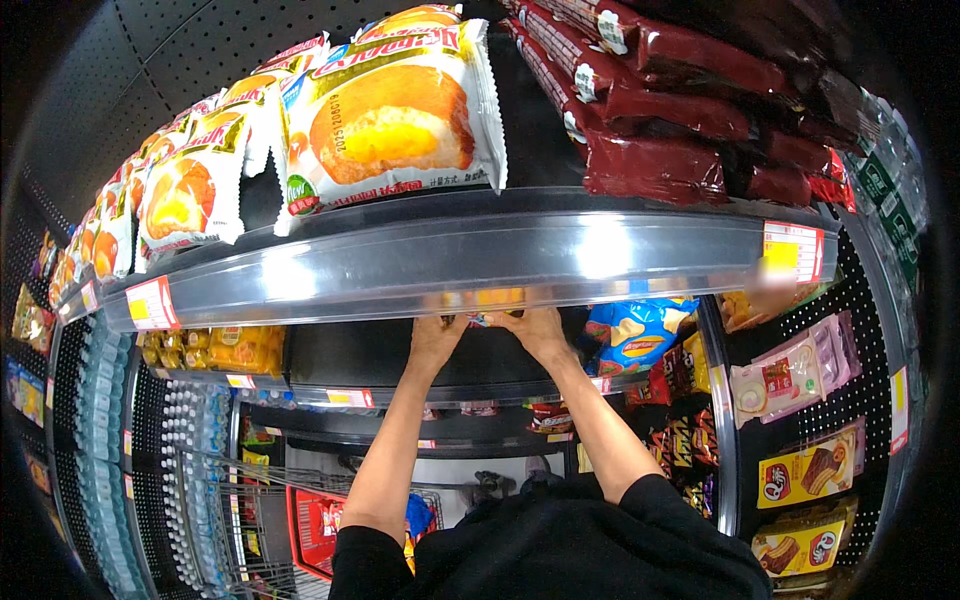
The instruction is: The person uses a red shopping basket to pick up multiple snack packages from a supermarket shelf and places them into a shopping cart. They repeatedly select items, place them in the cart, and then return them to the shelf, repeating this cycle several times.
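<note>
Both arms reach forward over a lower shelf, under the clear front strip of the shelf above. Between my left hand and my right hand is a packaged snack, gripped from its two sides. Only a sliver of its colourful wrapping shows; the strip hides the rest, along with most of my fingertips. Below my hands runs the dark lower shelf board. A blue snack bag stands to the right of my right hand.
White bread packets and dark red packets fill the upper shelf. Yellow packs sit at the lower left. Pink-white packages hang at right. Behind my left arm stands a wire shopping cart with a red basket.
</note>
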`<state>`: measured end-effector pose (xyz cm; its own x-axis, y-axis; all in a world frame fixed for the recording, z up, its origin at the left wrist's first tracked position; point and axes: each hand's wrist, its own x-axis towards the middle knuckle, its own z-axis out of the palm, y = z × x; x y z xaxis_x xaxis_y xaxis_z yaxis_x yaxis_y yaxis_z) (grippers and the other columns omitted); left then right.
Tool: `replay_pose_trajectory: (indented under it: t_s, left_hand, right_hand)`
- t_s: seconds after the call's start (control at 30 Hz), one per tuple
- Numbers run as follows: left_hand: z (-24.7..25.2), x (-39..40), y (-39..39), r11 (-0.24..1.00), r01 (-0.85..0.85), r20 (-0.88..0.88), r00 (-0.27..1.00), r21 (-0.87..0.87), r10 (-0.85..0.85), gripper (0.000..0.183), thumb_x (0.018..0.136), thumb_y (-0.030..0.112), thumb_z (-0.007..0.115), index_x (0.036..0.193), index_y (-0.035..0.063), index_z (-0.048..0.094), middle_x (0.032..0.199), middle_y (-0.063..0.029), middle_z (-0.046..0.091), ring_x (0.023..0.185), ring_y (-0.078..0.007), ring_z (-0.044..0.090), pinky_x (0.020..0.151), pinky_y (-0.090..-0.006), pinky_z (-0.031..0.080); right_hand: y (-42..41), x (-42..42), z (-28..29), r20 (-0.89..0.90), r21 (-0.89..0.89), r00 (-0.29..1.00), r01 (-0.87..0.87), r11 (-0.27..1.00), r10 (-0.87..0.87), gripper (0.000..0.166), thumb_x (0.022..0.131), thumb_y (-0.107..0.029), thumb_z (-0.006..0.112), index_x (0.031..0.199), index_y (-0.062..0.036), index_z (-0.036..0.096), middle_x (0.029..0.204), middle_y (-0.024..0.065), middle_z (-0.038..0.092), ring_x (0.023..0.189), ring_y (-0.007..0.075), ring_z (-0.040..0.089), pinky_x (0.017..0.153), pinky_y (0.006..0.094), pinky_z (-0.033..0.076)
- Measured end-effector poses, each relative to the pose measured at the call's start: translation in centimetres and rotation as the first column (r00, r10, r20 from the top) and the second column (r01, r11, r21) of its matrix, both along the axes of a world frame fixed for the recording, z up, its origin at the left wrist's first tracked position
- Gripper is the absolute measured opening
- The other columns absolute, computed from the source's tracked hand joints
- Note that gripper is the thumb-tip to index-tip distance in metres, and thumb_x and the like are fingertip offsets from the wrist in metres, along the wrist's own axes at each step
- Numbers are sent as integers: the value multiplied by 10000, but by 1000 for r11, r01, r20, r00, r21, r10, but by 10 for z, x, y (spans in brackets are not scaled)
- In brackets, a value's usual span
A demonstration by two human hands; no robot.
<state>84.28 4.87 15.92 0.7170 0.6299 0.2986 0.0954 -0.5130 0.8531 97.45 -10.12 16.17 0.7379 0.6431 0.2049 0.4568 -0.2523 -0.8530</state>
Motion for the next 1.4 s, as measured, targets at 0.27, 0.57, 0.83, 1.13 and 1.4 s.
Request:
replay_pose_trajectory:
  t_s: [0.27, 0.57, 0.83, 1.13, 1.4]
  left_hand:
    - [0, 0, 6, 1000, -5, -27, 1000, -18, 5, 355, 904, 117, 708, 1231, 23, 606, 1081, -130, 708, 1011, -231, 667, 916, -364, 503]
    - [2, -43, -12, 995, -67, -77, 994, 74, 73, 741, 837, -1, 642, 1524, 22, 367, 1422, -243, 506, 1315, -380, 519, 1049, -431, 476]
    - [-37, -206, -24, 910, -325, 67, 933, -258, 353, 508, 955, -23, 550, 1455, 27, 473, 1270, -126, 660, 1055, -199, 668, 925, -326, 531]
    - [-216, -518, -93, 184, -806, -90, 281, -562, 956, 237, 1008, 134, 612, 1215, 21, 625, 991, -85, 715, 812, -132, 695, 629, -241, 547]
    - [-327, -562, -232, -120, -812, -711, 416, -571, 567, 272, 957, 247, 662, 1059, -5, 657, 826, -103, 726, 632, -194, 720, 459, -306, 578]
  right_hand:
    - [6, -4, -3, 59, -21, 998, 10, 1000, -9, 726, 732, -276, 898, 1315, -48, 530, 1318, 238, 584, 1216, 432, 560, 998, 483, 473]
    - [-18, -14, -7, 322, 56, 939, 106, 993, -119, 680, 803, -195, 866, 1367, 2, 541, 1229, 206, 618, 1173, 343, 587, 969, 422, 494]
    - [-50, -88, 14, 129, 222, 991, -61, 973, 33, 264, 934, -29, 684, 1198, -27, 676, 1014, 89, 633, 877, 185, 618, 783, 311, 514]
    - [-76, -181, -38, -45, -165, 842, -537, 827, 537, 119, 1008, -85, 615, 1096, -29, 675, 933, 72, 619, 813, 157, 656, 684, 288, 534]
    - [-53, -226, -49, -177, -264, 729, -682, 682, 661, 126, 994, -57, 608, 1093, -43, 684, 924, 96, 626, 785, 189, 642, 639, 315, 500]
